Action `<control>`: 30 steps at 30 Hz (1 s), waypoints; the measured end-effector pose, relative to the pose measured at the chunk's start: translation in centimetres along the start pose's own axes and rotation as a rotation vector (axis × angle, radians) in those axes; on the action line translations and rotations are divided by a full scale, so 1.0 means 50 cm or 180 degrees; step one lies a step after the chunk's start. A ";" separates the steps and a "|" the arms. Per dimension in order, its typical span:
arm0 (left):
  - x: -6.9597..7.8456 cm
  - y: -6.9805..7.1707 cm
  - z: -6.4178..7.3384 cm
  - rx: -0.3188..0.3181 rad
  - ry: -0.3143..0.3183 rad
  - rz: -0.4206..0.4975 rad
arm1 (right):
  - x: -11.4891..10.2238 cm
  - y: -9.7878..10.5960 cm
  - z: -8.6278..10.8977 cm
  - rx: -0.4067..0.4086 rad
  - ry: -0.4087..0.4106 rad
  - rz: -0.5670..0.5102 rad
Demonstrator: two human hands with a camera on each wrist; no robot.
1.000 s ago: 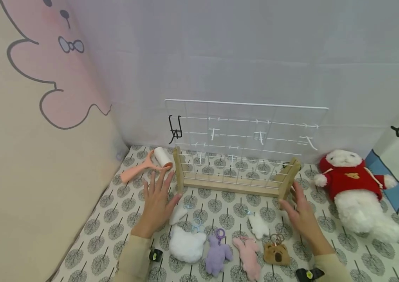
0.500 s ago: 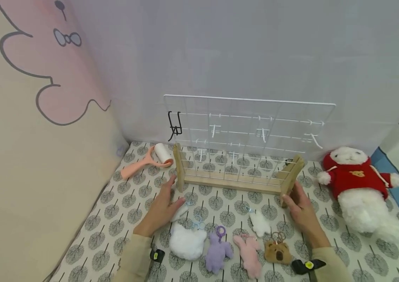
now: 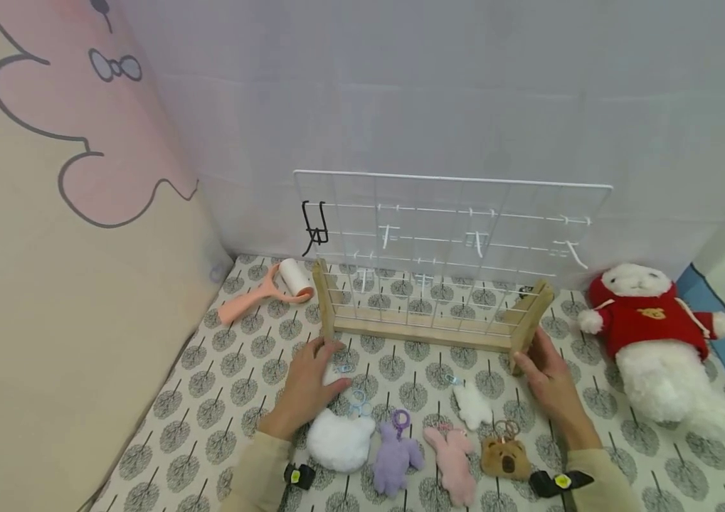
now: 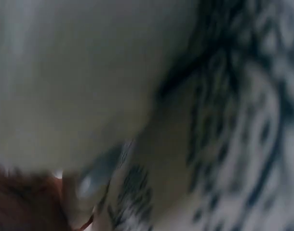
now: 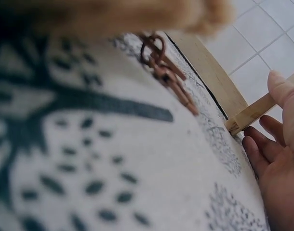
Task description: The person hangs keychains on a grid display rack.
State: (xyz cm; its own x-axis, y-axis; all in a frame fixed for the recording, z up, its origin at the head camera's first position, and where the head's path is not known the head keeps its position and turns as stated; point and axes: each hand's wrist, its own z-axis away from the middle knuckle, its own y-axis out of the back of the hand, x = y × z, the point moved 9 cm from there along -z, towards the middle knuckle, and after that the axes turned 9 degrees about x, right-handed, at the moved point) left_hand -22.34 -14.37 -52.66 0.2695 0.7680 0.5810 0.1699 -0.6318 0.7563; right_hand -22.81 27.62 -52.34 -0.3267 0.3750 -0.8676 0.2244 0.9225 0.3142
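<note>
A white wire grid rack [image 3: 439, 227] stands upright in a wooden base [image 3: 422, 332] in the head view. My right hand [image 3: 551, 380] holds the base's right end piece, thumb in front and fingers behind; the right wrist view shows this wooden piece [image 5: 253, 113] between thumb and fingers. My left hand [image 3: 304, 387] is low over the table just in front of the base's left end, thumb and fingers apart. It hides a small white plush keychain, whose blue clip [image 3: 343, 369] shows in the gap. The left wrist view is too blurred to show the fingers.
In front lie plush keychains: a white one [image 3: 340, 441], a purple one [image 3: 395, 459], a pink one [image 3: 453, 466], a brown bear [image 3: 506, 457] and a small white one [image 3: 473, 405]. A lint roller [image 3: 266, 290] lies back left, a red-hooded plush [image 3: 657, 341] right.
My left hand has come down and to the right, from beside the lint roller to over the small white keychain. The right hand keeps its hold on the base's right end.
</note>
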 end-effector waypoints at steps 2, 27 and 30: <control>-0.001 -0.008 0.006 -0.0013 -0.0034 -0.0022 | 0.002 0.001 0.002 0.0039 0.0001 -0.0031; -0.026 -0.007 0.003 0.0430 0.0364 0.0358 | 0.029 0.017 0.005 0.0258 -0.0421 -0.0290; -0.026 -0.011 0.003 0.0429 0.0389 0.0304 | 0.033 0.016 0.008 0.0253 -0.0447 -0.0243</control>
State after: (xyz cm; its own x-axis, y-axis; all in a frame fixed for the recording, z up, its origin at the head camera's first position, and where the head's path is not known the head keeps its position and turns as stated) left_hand -22.64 -15.04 -53.86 0.1748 0.7057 0.6866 0.2767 -0.7045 0.6536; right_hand -22.81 28.95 -53.66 -0.2155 0.2824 -0.9348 0.2777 0.9355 0.2186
